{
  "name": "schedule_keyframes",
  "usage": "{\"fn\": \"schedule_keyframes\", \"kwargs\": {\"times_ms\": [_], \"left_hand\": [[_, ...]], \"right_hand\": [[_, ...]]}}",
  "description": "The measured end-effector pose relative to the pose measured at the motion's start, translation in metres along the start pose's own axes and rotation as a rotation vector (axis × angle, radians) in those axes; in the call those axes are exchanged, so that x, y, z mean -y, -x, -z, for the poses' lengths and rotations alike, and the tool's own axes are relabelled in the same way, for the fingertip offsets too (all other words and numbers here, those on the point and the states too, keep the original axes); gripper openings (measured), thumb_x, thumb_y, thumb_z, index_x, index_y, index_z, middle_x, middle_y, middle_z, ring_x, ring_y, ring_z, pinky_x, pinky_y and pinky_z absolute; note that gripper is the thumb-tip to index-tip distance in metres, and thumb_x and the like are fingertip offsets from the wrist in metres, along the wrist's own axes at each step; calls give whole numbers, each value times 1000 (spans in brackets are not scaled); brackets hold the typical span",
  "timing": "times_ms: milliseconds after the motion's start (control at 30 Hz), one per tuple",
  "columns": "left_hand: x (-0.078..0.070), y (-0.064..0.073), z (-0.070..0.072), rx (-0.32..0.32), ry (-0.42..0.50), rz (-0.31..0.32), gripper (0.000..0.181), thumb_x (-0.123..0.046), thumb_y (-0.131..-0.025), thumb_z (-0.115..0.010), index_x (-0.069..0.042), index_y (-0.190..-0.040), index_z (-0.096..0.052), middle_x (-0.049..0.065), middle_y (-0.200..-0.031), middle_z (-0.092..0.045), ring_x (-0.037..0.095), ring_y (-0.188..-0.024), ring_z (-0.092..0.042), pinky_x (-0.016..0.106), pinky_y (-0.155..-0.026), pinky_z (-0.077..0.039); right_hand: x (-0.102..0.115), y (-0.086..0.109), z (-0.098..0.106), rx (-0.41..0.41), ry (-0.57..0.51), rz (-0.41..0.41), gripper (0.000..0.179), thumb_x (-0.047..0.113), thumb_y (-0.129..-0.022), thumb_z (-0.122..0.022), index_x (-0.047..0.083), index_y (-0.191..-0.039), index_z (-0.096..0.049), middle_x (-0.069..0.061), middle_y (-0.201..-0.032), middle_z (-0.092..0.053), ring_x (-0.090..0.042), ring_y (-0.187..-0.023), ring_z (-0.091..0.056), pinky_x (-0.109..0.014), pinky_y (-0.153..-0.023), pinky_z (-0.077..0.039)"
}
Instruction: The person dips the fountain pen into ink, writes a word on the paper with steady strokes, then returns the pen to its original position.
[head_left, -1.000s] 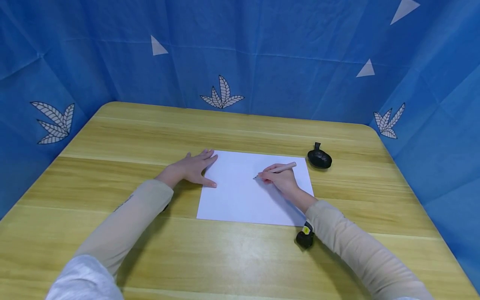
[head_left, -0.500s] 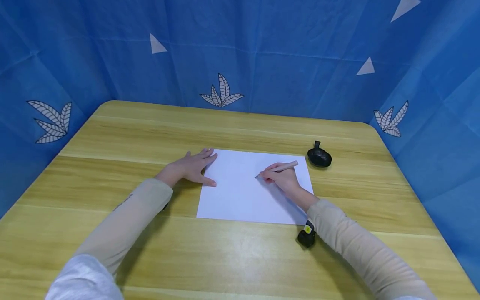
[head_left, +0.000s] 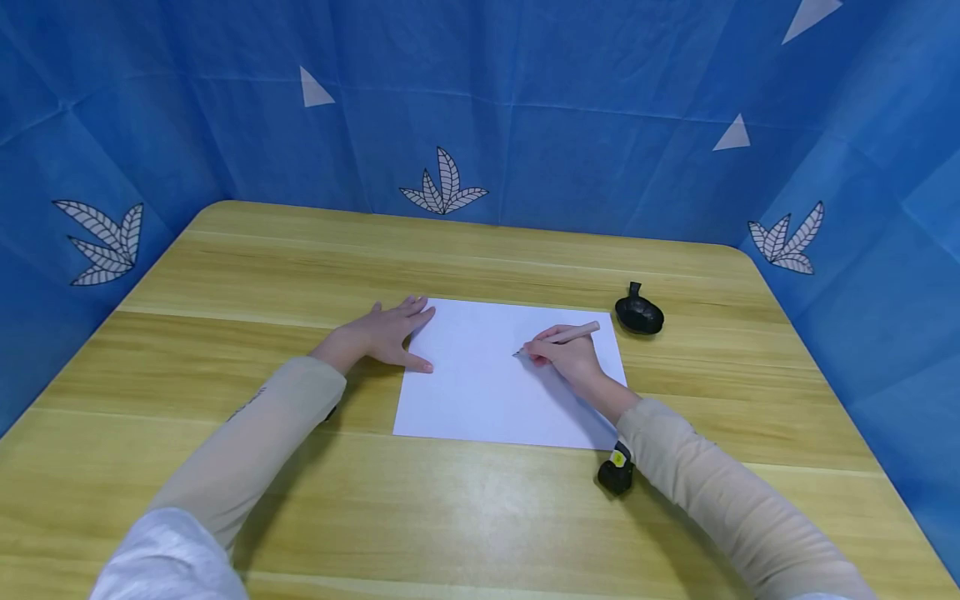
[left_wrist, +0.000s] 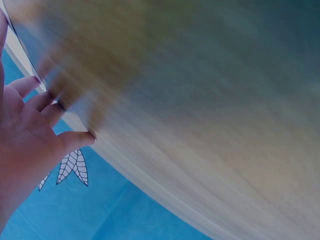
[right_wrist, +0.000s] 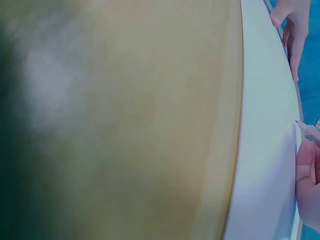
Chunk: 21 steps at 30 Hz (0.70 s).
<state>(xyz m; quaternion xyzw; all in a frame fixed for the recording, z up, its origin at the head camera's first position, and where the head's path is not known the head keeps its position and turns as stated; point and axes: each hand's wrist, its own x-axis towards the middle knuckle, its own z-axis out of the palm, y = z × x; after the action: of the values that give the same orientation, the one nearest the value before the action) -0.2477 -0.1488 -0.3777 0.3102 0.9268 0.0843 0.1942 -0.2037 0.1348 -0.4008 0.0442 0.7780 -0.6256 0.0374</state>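
Right hand (head_left: pixel 567 358) pinches pen (head_left: pixel 576 332), apparently marking paper (head_left: pixel 468 396). Left hand (head_left: pixel 385 336), spread, touches its left edge; further strokes would need steadiness.

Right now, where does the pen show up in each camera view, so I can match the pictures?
Head: the pen is right of centre, just below mid-height, in the right hand.
Left wrist: not in it.
Right wrist: the pen is at the right edge, about mid-height.
Shared landmark: the left hand, visible in all three.
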Motion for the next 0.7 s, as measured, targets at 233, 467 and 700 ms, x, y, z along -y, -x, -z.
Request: {"fn": "schedule_keyframes", "kwargs": {"times_ms": [233, 467, 700], "left_hand": [[-1, 2, 1, 2, -13, -1, 98, -61, -76, -56, -5, -143, -12, 13, -148, 1, 29, -134, 2, 63, -97, -3], [0, 1, -1, 1, -8, 0, 98, -61, -76, -56, -6, -144, -12, 12, -148, 1, 28, -134, 3, 62, -97, -3], [1, -1, -1, 0, -6, 0, 98, -62, -75, -56, -7, -144, -12, 12, -148, 1, 28, -134, 3, 62, -97, -3]], "right_hand": [[-3, -3, 0, -22, -117, -15, 16, -3, -75, -66, -13, -85, -60, -3, -60, -62, -11, -54, -59, -23, -54, -49], [2, -2, -3, -5, -36, -27, 17, 1, -74, -69, -8, -85, -60, -2, -61, -62, -10, -52, -59, -22, -52, -49], [4, -2, -5, 3, 19, 7, 17, 3, -73, -70, -8, -82, -61, -1, -60, -62, -10, -51, -58, -21, -51, -48]]}}
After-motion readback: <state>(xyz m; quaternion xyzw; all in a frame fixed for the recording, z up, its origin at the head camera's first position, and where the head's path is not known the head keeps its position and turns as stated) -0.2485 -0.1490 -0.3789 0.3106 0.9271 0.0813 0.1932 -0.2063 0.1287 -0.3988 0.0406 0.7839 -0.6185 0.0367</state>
